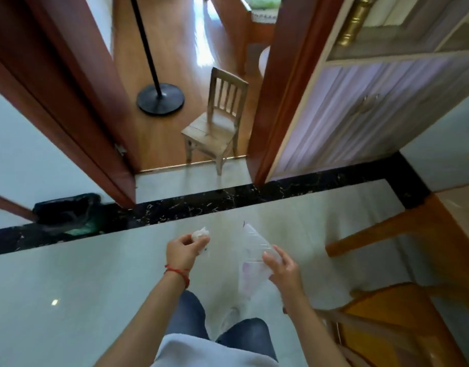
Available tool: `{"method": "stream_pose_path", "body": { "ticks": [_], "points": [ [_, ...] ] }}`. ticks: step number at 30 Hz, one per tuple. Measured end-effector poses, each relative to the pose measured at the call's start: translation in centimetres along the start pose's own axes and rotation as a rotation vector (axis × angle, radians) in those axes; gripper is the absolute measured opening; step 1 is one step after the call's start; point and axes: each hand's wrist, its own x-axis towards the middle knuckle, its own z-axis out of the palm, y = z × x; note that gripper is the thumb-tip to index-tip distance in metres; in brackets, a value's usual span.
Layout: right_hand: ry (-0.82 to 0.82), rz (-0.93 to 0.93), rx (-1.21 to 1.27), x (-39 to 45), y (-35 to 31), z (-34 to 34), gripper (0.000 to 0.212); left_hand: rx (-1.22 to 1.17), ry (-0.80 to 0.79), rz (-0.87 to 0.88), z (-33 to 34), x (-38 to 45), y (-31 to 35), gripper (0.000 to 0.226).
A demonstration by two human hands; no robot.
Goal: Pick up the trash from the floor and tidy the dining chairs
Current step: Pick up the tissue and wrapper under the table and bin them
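Clear plastic container (254, 250) and crumpled white wad (200, 233) are both carried off the floor, prob. en route to the black-lined bin (66, 211) at 9 o'clock. Left hand (184, 249): fingers curled, pinching the wad. Right hand (282, 268): partly closed, thumb and fingers gripping the container's lower edge. Dining chair (402, 324) at 4 o'clock, not yet tidied.

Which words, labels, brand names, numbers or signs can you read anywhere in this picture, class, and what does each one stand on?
None can be read.
clear plastic bag, held by the right hand: faint purple marks, too blurred to read.
crumpled wrapper, held by the left hand: no legible print.
black bin bag, small wooden chair, cabinet: no text visible.
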Motion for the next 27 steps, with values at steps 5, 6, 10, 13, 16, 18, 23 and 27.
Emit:
{"method": "stream_pose_path", "body": {
  "ticks": [5, 6, 10, 13, 16, 18, 23, 27],
  "points": [
    [-0.146, -0.005, -0.036, -1.3, -0.6, 5.6, 0.041, -0.093, 0.140, -0.017, -6.1, -1.0, -1.8, 0.009],
    [-0.171, -0.009, -0.056, -1.7, -0.6, 6.8, 0.041, -0.118, 0.163, -0.027, -7.5, -1.2, -2.3, 0.010],
    [-0.273, -0.010, -0.126, -3.5, -0.2, 12.4, 0.038, -0.199, 0.262, -0.050, -13.7, -2.3, -4.5, 0.010],
    [-0.350, -0.006, -0.175, -5.8, 0.7, 17.4, 0.039, -0.230, 0.335, -0.067, -19.0, -3.4, -6.3, 0.015],
    [-0.417, 0.002, -0.217, -8.7, 2.1, 22.8, 0.039, -0.242, 0.382, -0.071, -24.3, -4.7, -8.2, 0.028],
    [-0.463, 0.003, -0.247, -10.6, 3.3, 26.3, 0.039, -0.259, 0.411, -0.081, -28.1, -5.4, -9.4, 0.033],
    [-0.521, 0.021, -0.281, -14.6, 5.8, 33.5, 0.043, -0.276, 0.499, -0.109, -37.1, -6.0, -12.0, 0.017],
    [-0.540, 0.043, -0.266, -16.3, 6.8, 37.4, 0.044, -0.297, 0.559, -0.117, -42.3, -5.7, -12.8, 0.013]
  ]
}}
